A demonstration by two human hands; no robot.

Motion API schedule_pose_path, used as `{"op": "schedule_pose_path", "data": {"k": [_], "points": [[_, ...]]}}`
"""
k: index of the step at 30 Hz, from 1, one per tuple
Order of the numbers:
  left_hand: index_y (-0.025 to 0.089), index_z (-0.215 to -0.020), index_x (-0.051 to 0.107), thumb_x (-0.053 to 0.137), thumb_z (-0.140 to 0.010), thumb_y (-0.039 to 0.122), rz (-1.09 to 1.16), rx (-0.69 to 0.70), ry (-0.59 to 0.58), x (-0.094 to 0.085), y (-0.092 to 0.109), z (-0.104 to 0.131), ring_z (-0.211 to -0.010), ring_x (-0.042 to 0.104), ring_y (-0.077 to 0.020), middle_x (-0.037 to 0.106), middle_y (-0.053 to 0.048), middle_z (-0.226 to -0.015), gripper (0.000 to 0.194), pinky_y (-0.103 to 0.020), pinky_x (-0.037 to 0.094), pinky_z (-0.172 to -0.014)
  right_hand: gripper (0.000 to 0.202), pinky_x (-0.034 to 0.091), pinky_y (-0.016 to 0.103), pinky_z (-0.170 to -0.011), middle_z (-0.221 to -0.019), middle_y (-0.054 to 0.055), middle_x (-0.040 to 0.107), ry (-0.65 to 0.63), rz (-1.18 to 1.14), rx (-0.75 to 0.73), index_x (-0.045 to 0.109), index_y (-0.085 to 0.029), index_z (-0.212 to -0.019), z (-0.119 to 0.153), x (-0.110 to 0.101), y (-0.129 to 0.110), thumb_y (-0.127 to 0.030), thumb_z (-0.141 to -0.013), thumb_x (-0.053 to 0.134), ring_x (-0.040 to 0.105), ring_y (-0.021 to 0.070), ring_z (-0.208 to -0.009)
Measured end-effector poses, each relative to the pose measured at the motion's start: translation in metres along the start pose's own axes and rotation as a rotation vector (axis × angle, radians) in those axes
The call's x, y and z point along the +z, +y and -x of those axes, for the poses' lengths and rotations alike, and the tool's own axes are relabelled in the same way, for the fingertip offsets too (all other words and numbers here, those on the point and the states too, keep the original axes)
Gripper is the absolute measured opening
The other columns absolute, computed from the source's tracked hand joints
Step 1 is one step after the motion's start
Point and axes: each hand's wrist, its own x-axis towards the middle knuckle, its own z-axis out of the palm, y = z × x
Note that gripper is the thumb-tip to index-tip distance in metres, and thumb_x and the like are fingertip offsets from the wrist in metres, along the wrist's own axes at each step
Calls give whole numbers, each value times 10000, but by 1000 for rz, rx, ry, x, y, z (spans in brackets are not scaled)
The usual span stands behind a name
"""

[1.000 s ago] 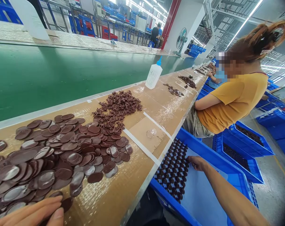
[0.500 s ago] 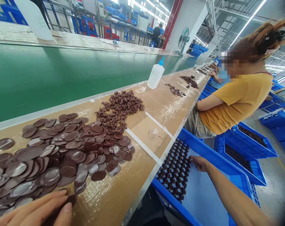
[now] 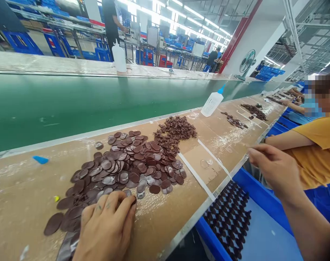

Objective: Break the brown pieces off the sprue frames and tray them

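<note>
The heap of brown discs (image 3: 126,170) at centre-left of the worktop (image 3: 23,188) lies under the flat, open left hand (image 3: 107,228), which could sweep some off the near edge into the blue bin (image 3: 260,195), while the right hand (image 3: 276,170) hovers loosely curled and empty at right.

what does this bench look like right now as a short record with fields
left hand: left hand flat on the near edge of the pile of flat brown oval discs
right hand: right hand raised in the air above the blue plastic crate, holding nothing visible
beside discs: heap of small brown clips
behind: white squeeze bottle with blue tip, green conveyor belt
crate contents: rows of brown pieces
</note>
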Motion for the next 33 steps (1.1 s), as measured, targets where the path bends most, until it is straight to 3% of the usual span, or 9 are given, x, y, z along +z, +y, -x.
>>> {"op": "schedule_pose_path", "data": {"k": [3,5,9,12,15,19,24,28,33], "points": [[243,-984,656,507,-953,243,32,-55,-17,-4,3,2,-952,582,-279,651,-56,-1063,152,-416,344,-766,264,520,292,-699,-856,34,747,-341,-38,-251,752,-222,-950,-15,39,-68,-428,-851,620,671,192,-720],[242,-961,662,490,-957,210,54,-107,-56,-8,6,1,-967,577,-277,654,-51,-1054,174,-424,345,-788,247,520,298,-756,-938,38,758,-488,-11,-371,757,-226,-985,-21,73,-97,-356,-872,580,681,201,-796],[247,-1082,662,494,-944,161,72,-221,-96,-13,11,-2,-1043,556,-276,639,-59,-1178,234,-429,344,-848,313,510,352,-826,-1051,85,752,-658,139,-488,771,-222,-1083,-27,131,-120,-201,-805,629,688,257,-899],[242,-1108,663,570,-908,138,66,-275,-107,-9,11,-4,-1021,549,-273,645,-56,-1171,244,-420,337,-849,335,503,391,-835,-1017,113,752,-698,241,-500,779,-198,-1069,-30,150,-122,-136,-771,639,690,289,-922],[257,-1075,685,650,-881,157,61,-294,-80,-1,10,-5,-955,550,-259,674,-27,-1046,222,-401,326,-813,263,501,356,-781,-949,85,748,-697,283,-484,772,-201,-1003,-31,150,-121,-154,-769,660,687,260,-872],[265,-1037,696,535,-920,98,68,-277,-47,5,9,-5,-919,534,-256,674,-26,-994,260,-405,311,-813,147,470,303,-692,-878,46,717,-655,263,-454,730,-210,-907,-31,142,-115,-220,-778,659,656,210,-758],[227,-973,684,443,-961,124,118,-258,42,-1,6,-6,-881,524,-255,663,-43,-930,262,-401,318,-790,249,453,317,-668,-890,60,694,-585,159,-444,697,-188,-1012,-22,126,-109,-343,-836,609,612,209,-732],[208,-864,644,446,-945,125,179,-276,112,-8,4,-9,-846,499,-251,632,-55,-894,230,-399,318,-772,263,438,298,-624,-809,18,674,-598,40,-450,702,-218,-1032,13,106,-115,-382,-886,557,578,183,-669],[206,-774,596,477,-975,182,232,-282,150,-16,5,-11,-790,478,-224,579,-31,-811,235,-381,312,-742,178,439,298,-668,-778,-15,626,-748,-173,-394,710,-252,-988,72,90,-125,-276,-871,578,584,173,-696]]}}
